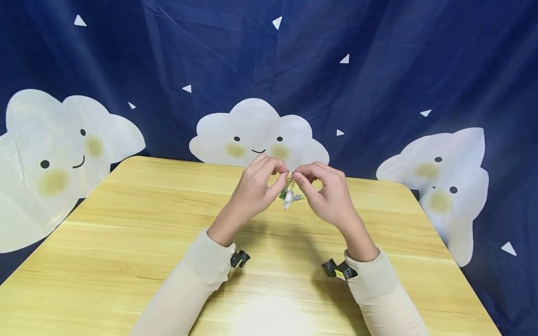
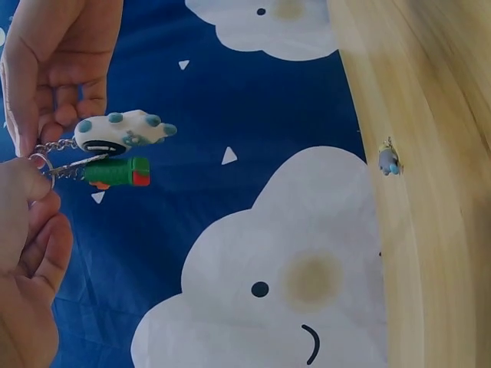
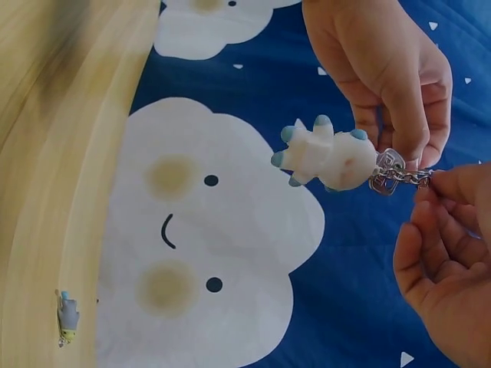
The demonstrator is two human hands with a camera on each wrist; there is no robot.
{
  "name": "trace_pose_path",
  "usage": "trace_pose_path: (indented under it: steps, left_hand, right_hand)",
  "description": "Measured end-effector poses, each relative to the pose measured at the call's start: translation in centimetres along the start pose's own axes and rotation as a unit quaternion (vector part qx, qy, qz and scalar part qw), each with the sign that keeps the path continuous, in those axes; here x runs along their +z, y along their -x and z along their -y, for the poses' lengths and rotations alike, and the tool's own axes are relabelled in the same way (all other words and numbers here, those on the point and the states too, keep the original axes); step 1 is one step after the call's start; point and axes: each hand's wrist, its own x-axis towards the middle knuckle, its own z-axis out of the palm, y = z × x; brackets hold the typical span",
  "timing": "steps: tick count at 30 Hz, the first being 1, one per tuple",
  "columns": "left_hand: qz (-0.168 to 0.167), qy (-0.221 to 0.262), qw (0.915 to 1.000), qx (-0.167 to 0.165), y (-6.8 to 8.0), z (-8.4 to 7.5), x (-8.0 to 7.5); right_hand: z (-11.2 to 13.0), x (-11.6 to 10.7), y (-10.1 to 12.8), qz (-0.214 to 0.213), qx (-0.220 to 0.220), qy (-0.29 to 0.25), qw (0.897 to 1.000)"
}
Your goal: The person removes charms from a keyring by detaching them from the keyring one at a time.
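Observation:
Both hands meet above the far part of the table. My left hand [image 1: 255, 186] and my right hand [image 1: 329, 193] pinch a metal key ring [image 2: 51, 163] from either side between thumb and forefinger. From the ring, on a short chain [image 3: 406, 177], hangs a white figurine with blue tips [image 2: 126, 130]. Beside it dangles a green and red charm [image 2: 115, 172], best seen in the left wrist view. A clear tag [image 3: 390, 162] sits by the chain in the right wrist view. Fingertips partly cover the ring.
A small grey and yellow charm [image 2: 390, 159] lies on the wooden table [image 1: 147, 224], below and beyond the hands. A dark blue curtain [image 1: 235, 51] with smiling clouds hangs behind the table's far edge.

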Motion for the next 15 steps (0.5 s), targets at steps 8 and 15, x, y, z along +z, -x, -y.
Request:
trace_pose_path:
  steps: [8,15]
  left_hand:
    - [0.031,0.004,0.9994,0.017,0.03,0.16,0.05]
    - [0.038,-0.01,0.9987,0.033,0.01,0.1,-0.03]
  right_hand:
    - [0.11,-0.04,-0.06,-0.001,0.007,-0.013,1.0]
    - [0.09,-0.2,-0.04,-0.01,0.015,-0.031,0.999]
